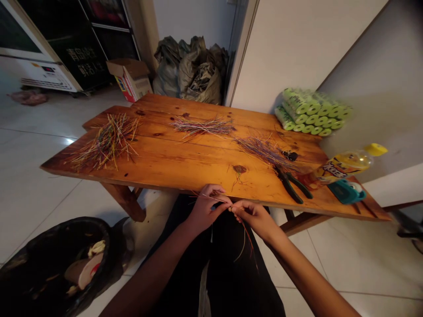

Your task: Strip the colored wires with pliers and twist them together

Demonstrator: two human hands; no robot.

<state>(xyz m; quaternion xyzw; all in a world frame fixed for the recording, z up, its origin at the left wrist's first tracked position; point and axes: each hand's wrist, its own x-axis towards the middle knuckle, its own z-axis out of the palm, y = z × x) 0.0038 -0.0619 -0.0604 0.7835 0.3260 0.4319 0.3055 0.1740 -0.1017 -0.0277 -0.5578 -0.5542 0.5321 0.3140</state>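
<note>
- From where I stand, the left hand (211,204) pinches a few thin wires (247,233) between thumb and forefinger, just off the table's near edge and above the lap.
- The right hand (249,215) pinches the same wires right beside it, fingertips nearly meeting, probably so both can work one short stretch.
- The elbows hang wide, which seems to let the loose ends clear the wooden table (185,160).
- Three wire piles, left (109,141), middle (201,127) and right (261,149), lie apart, perhaps to keep them sorted.
- Pliers (289,187) rest with handles toward the person, likely for easy reach.
- The held wires don't share one straight axis: one end runs leftward across the left hand, the other droops below the right hand, slanting slightly right.
</note>
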